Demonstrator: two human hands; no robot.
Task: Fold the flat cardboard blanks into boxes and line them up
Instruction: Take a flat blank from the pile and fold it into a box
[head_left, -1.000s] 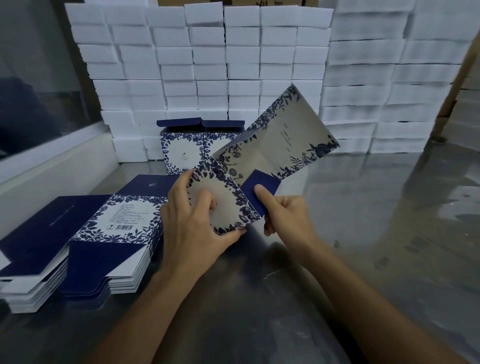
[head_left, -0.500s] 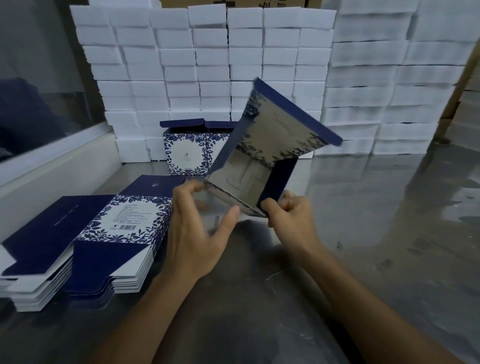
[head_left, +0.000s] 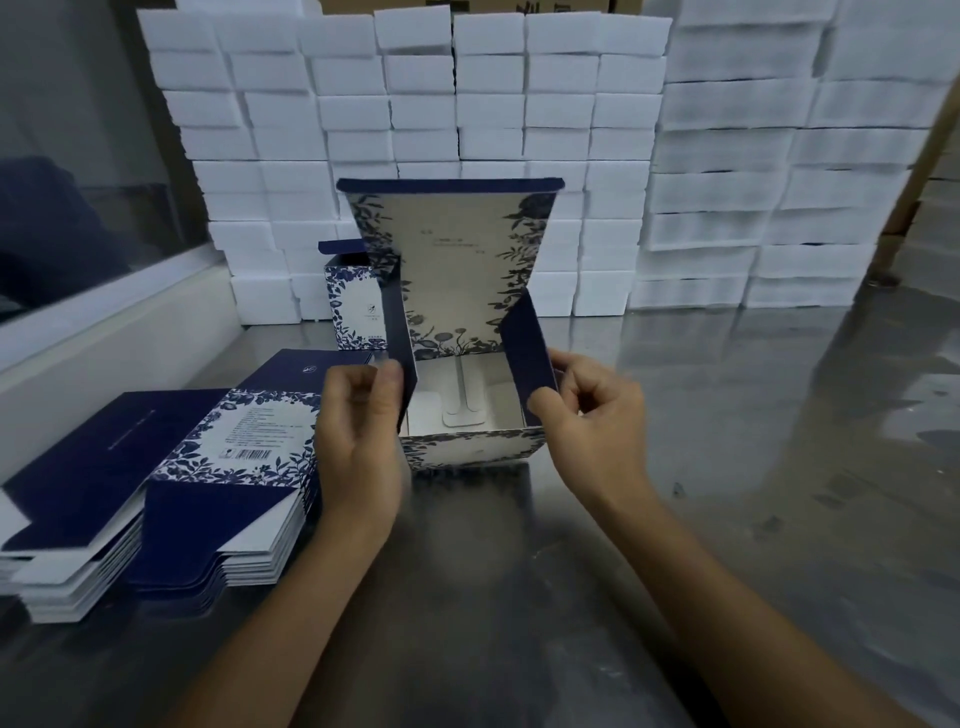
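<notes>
A blue-and-white floral cardboard box stands squared up on the steel table, its lid flap raised toward the back. My left hand pinches its left navy side flap. My right hand pinches the right navy side flap. White inner bottom panels show inside the box. Behind it, partly hidden, a folded box stands with its top flap up. A stack of flat blanks lies to the left of my left hand.
A wall of white foam blocks fills the back of the steel table. More white stacks rise at the back right. A glass partition with a white sill runs along the left.
The blank went from a flat, tilted sheet in both hands to an upright open box resting on the table. My hands shifted from its lower edge to the two side flaps.
</notes>
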